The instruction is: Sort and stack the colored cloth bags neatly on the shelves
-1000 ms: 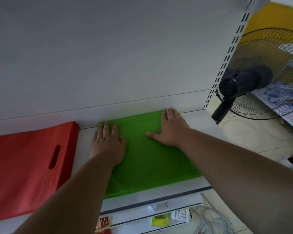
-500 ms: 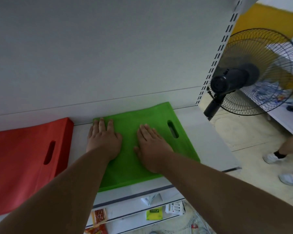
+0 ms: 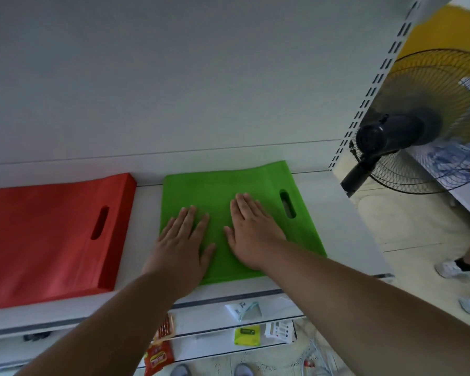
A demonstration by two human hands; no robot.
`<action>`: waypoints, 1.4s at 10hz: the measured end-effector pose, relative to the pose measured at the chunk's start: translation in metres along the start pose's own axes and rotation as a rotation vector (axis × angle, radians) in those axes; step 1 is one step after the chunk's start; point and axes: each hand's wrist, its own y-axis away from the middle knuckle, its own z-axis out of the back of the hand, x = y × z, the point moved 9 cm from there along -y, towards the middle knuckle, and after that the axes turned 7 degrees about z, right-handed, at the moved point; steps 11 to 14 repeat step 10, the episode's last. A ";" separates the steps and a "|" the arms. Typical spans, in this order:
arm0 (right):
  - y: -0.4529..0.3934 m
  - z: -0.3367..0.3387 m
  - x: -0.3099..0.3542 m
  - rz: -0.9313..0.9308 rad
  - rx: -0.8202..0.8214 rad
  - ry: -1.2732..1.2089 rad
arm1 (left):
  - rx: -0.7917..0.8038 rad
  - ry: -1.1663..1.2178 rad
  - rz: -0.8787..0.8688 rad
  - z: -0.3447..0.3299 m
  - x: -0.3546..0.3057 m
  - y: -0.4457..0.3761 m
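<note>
A green cloth bag (image 3: 223, 191) with a cut-out handle on its right side lies flat on the white shelf (image 3: 345, 226). My left hand (image 3: 182, 245) presses flat on the bag's near left part, fingers straight. Beside it, my right hand (image 3: 253, 232) lies flat on the bag's middle, just left of the handle slot. A stack of red cloth bags (image 3: 46, 237) lies on the same shelf to the left, a gap of bare shelf between it and the green bag.
A black standing fan (image 3: 407, 131) stands right of the shelf's slotted upright (image 3: 375, 85). Small packets (image 3: 246, 335) lie on lower shelves. Another person's feet in white shoes (image 3: 453, 268) are on the floor at right.
Both hands slid back along the green bag toward its near edge; the right hand came off the handle side to the middle, uncovering the handle slot.
</note>
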 end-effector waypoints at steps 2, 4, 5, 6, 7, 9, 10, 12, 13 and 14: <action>0.019 0.016 -0.028 0.064 0.135 0.200 | 0.027 -0.028 -0.011 -0.002 -0.001 0.001; 0.041 0.009 -0.070 -0.111 0.060 0.126 | 0.031 -0.010 -0.013 -0.001 -0.001 0.003; 0.041 0.009 -0.073 -0.123 0.010 0.078 | 0.029 -0.019 -0.013 -0.003 0.000 0.002; 0.039 0.007 -0.075 -0.118 0.022 0.067 | 0.036 -0.013 -0.012 -0.003 -0.001 0.003; 0.036 0.008 -0.076 -0.122 0.063 0.055 | 0.066 -0.027 -0.011 -0.002 -0.002 0.003; 0.035 0.016 -0.073 -0.147 0.131 0.055 | 0.148 -0.105 -0.010 -0.001 -0.004 -0.002; 0.032 0.042 -0.066 -0.123 0.004 0.051 | 0.132 -0.084 -0.021 0.015 -0.012 -0.003; 0.032 0.042 -0.066 -0.123 0.004 0.051 | 0.132 -0.084 -0.021 0.015 -0.012 -0.003; 0.032 0.042 -0.066 -0.123 0.004 0.051 | 0.132 -0.084 -0.021 0.015 -0.012 -0.003; 0.032 0.042 -0.066 -0.123 0.004 0.051 | 0.132 -0.084 -0.021 0.015 -0.012 -0.003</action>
